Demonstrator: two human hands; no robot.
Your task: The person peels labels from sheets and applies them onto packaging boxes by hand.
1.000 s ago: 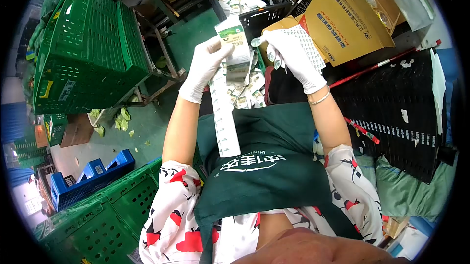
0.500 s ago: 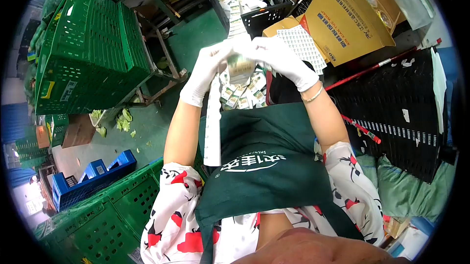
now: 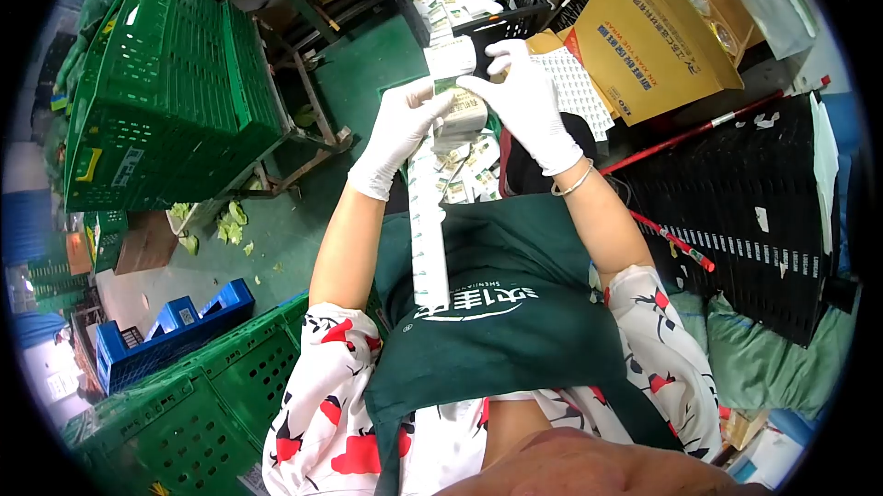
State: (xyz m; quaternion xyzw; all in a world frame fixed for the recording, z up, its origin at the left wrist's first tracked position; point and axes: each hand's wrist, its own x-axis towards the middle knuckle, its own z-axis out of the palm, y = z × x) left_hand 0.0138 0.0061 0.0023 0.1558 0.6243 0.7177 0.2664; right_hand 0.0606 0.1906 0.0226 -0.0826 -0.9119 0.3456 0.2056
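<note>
My left hand (image 3: pixel 400 123), in a white glove, is closed on a strip of printed labels (image 3: pixel 460 116) with green and white print. A narrow white strip with small stickers (image 3: pixel 427 238) hangs below that hand over the dark green apron. My right hand (image 3: pixel 526 100), gloved too, is at the right edge of the labels, its thumb near them and its fingers curled; whether a small sticker is between the fingertips is too small to tell. Loose labels (image 3: pixel 478 165) lie in a pile beneath the hands.
A black crate (image 3: pixel 524 17) at the top holds many labels. An open cardboard box (image 3: pixel 644 45) and a sticker sheet (image 3: pixel 575 91) are at the right, beside stacked black crates (image 3: pixel 736 211). Green crates (image 3: pixel 166 100) stand left, a blue crate (image 3: pixel 175 340) lower left.
Half a second ago both hands met over the labels; now my right hand has drawn back to the right. The hanging sticker strip has swung right and turned its printed side forward.
</note>
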